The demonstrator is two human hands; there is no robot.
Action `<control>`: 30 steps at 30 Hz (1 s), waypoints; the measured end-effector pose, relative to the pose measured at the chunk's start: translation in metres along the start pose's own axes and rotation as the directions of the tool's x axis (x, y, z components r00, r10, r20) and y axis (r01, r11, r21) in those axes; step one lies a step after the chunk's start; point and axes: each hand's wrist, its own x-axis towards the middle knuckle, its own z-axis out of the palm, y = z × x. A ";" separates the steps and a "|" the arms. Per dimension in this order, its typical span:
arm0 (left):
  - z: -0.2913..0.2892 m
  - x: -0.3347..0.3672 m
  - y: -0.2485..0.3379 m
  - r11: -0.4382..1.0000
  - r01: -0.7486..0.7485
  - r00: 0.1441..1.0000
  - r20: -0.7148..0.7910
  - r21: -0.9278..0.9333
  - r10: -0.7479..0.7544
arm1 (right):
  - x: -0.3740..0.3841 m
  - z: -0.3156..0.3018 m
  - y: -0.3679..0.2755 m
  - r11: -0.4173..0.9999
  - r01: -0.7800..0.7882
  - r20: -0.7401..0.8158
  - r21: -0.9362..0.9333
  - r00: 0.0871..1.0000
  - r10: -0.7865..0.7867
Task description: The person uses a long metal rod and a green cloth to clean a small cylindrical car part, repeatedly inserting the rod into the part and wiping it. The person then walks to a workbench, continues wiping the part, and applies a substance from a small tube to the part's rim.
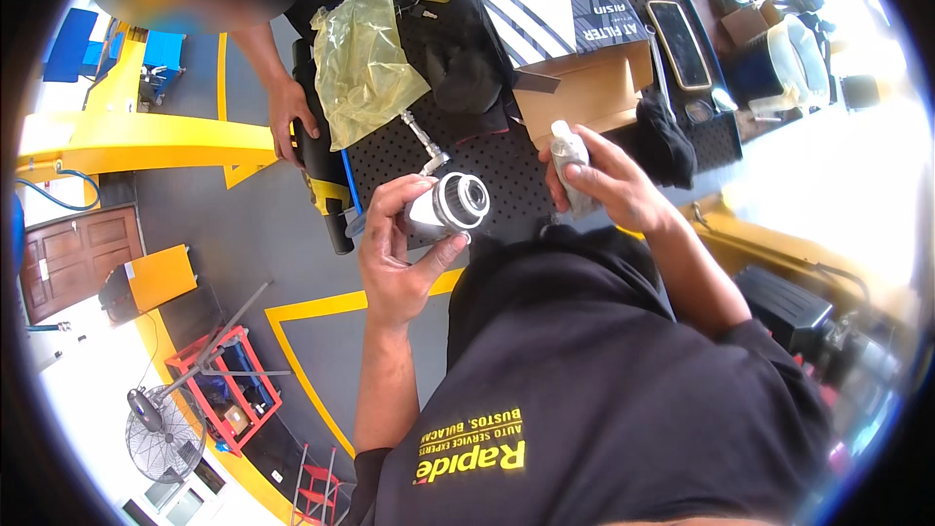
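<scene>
My left hand (pixel 394 258) is closed round a white cylindrical part (pixel 430 210), held up in front of the tray's near edge. Its end faces to the right and shows white rings about a dark ribbed centre. In my right hand (pixel 616 178) is a small greyish squeeze tube (pixel 571 152) with a white cap, which points up and away from me. The thumb lies along the tube's side. Between the two hands shows the black perforated tray (pixel 502 172). Just beyond the left hand lies a metal ratchet-like tool (pixel 426 142).
A crumpled yellowish plastic bag (pixel 362 63), an opened cardboard box (pixel 575 102), dark cloths (pixel 463 73) and a phone (pixel 680 44) lie on the tray. Another person's hand (pixel 292 117) rests at its left edge. A fan (pixel 166 433) and red cart (pixel 229 385) stand at the lower left.
</scene>
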 end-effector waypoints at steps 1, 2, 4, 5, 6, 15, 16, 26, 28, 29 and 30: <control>-0.001 0.001 0.001 1.000 0.002 1.000 0.002 0.009 -0.002 | -0.001 -0.003 0.005 1.000 -0.004 0.003 -0.007 1.000 0.004; -0.001 0.001 0.002 1.000 0.003 1.000 0.006 0.018 -0.003 | -0.002 -0.005 0.008 1.000 -0.008 0.005 -0.014 1.000 0.008; -0.001 0.001 0.003 1.000 0.001 1.000 0.008 0.003 -0.001 | -0.004 -0.005 0.007 0.999 -0.010 0.019 -0.048 1.000 0.011; -0.001 0.002 0.003 1.000 -0.012 1.000 0.014 -0.012 0.012 | -0.004 -0.005 0.006 0.997 -0.008 0.024 -0.072 1.000 0.009; -0.001 0.003 0.004 0.999 -0.026 0.999 0.020 -0.026 0.026 | -0.004 -0.005 0.005 0.995 -0.005 0.031 -0.095 0.999 0.008; -0.004 0.002 0.015 0.968 -0.188 0.982 0.054 0.166 0.182 | -0.005 -0.004 0.012 0.999 -0.043 0.027 -0.008 0.999 0.044; -0.004 0.002 0.015 0.965 -0.192 0.981 0.060 0.176 0.185 | -0.005 -0.004 0.012 0.999 -0.050 0.026 -0.002 0.998 0.050; -0.006 0.000 0.014 0.984 -0.175 0.981 0.081 0.016 0.173 | -0.006 -0.003 0.014 0.997 -0.078 0.032 -0.013 0.996 0.079; -0.006 0.000 0.012 0.985 -0.172 0.982 0.079 -0.002 0.172 | -0.006 -0.004 0.013 0.996 -0.082 0.040 -0.024 0.996 0.083; -0.006 0.001 0.012 0.985 -0.174 0.982 0.079 0.005 0.173 | -0.006 -0.004 0.013 0.995 -0.087 0.034 -0.044 0.995 0.089; -0.006 0.001 0.012 0.984 -0.177 0.981 0.078 0.012 0.175 | -0.007 -0.005 0.015 0.994 -0.092 0.027 -0.065 0.995 0.094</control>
